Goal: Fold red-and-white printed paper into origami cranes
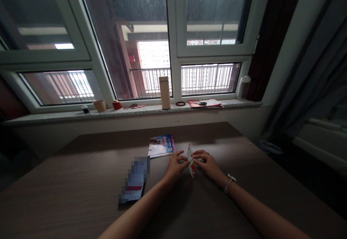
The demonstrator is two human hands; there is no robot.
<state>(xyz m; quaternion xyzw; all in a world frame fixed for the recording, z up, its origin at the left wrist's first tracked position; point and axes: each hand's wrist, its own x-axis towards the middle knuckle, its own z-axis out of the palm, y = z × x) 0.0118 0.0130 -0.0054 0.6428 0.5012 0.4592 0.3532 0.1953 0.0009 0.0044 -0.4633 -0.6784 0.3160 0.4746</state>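
A small piece of folded paper [191,166], white with red and yellow print, stands between my two hands above the table. My left hand [176,165] pinches its left side between thumb and fingers. From the other side, my right hand [207,162] grips it with thumb and fingertips; a light bracelet circles that wrist. The fingers cover part of the paper, so its full shape is hidden. Just beyond my left hand lies a stack of printed leaflets [159,146] in blue and pink. A phone with a blurred-out screen [135,179] rests left of my left forearm.
The brown table [89,166] reaches to the wall under the window. On the stone sill [146,111] stand a beige bottle [164,92], a paper cup [99,105], a red spool [116,104], and papers [211,103] with scissors [200,103] on top. A clear bottle [243,87] is at the right end.
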